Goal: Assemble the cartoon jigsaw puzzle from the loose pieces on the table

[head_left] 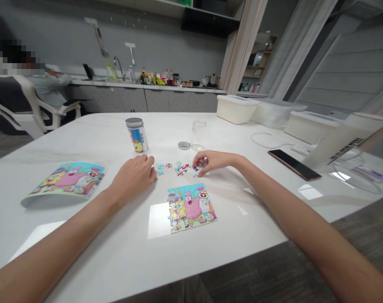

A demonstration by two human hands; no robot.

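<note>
A mostly assembled cartoon jigsaw puzzle [191, 208] lies flat in front of me, showing a yellow, a pink and a brown character. Beyond its far edge are several loose puzzle pieces [179, 168], mainly blue and red. My left hand [136, 173] rests to their left, fingers curled closed, with a small puzzle piece [155, 179] showing at the fingertips. On the right side of the loose pieces, my right hand [212, 162] reaches down with thumb and fingers apart; pieces lie beneath it, partly hidden. At the left is a curved picture sheet [70, 179] with the same characters.
A lidded jar [137, 134] stands behind my left hand. Near the middle are a clear open jar [198, 134] and a metal lid [184, 145]. To the right are a phone [294, 164], cables and storage boxes [237, 110]. A person [51, 90] sits far left.
</note>
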